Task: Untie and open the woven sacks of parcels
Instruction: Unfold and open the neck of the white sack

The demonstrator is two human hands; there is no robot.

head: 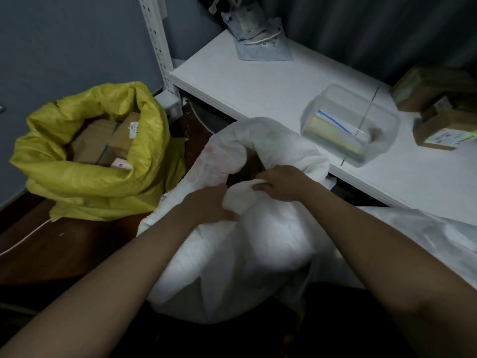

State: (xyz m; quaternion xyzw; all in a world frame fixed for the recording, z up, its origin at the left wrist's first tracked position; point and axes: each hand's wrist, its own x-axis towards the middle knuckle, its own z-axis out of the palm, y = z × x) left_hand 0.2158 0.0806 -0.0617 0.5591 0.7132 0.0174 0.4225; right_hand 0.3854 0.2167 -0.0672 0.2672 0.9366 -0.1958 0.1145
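Note:
A white woven sack [258, 244] stands on the floor in front of me, its mouth partly open with something brown showing inside. My left hand [206, 205] grips the near rim of the mouth from the left. My right hand [281, 183] grips the same folded rim from the right, fingers curled over the cloth. To the left stands a yellow woven sack [85, 182], its mouth wide open, with brown cardboard parcels [103, 143] visible inside.
A white shelf board [258, 81] runs along the right, carrying a clear plastic tub [351, 125], cardboard parcels [438, 120] and grey mailer bags [260, 37]. A white perforated upright [157, 40] stands behind the yellow sack. A white cable [23, 240] lies on the dark wooden floor.

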